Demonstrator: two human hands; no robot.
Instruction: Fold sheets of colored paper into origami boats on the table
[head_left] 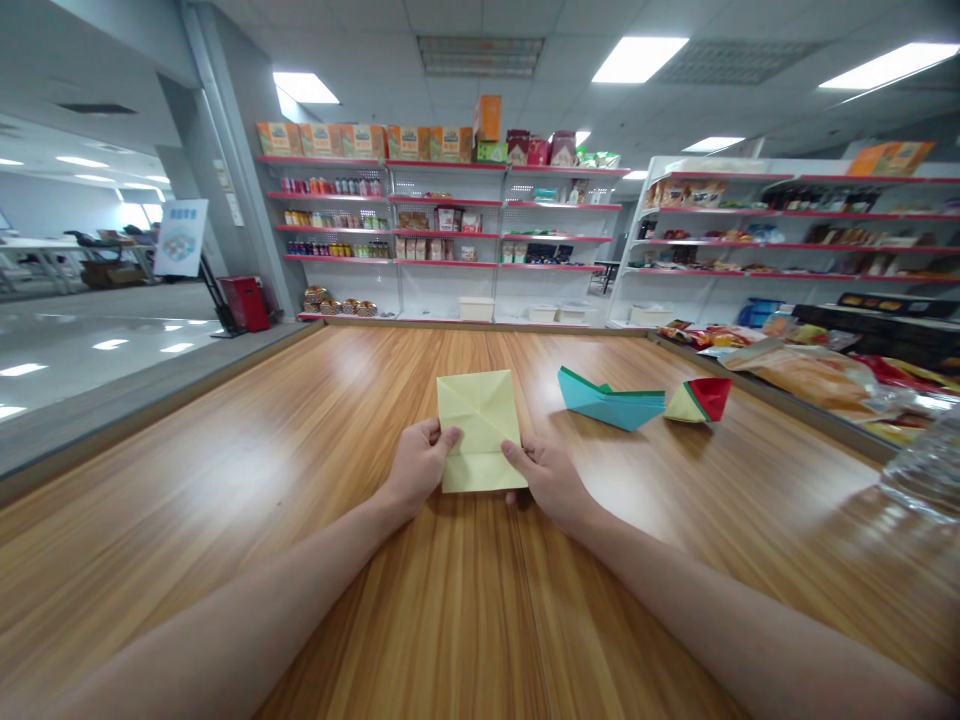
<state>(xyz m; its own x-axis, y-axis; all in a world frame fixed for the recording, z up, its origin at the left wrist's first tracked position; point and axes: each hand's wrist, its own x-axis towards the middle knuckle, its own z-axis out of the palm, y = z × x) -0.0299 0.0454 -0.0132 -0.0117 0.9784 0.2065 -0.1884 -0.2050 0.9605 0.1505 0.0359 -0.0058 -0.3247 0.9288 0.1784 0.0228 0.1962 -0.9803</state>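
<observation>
A pale yellow sheet of paper [478, 428] with crease lines lies on the wooden table [315, 520], its near part folded up. My left hand [417, 464] pinches the sheet's lower left edge, thumb on top. My right hand [549, 482] pinches the lower right edge the same way. Both hands are closed on the paper.
A folded teal paper boat [609, 400] and a small red, green and yellow folded paper piece [700, 399] lie to the right. Snack packets [817, 375] and a clear plastic item [926, 468] sit at the right edge. Store shelves [450, 235] stand behind.
</observation>
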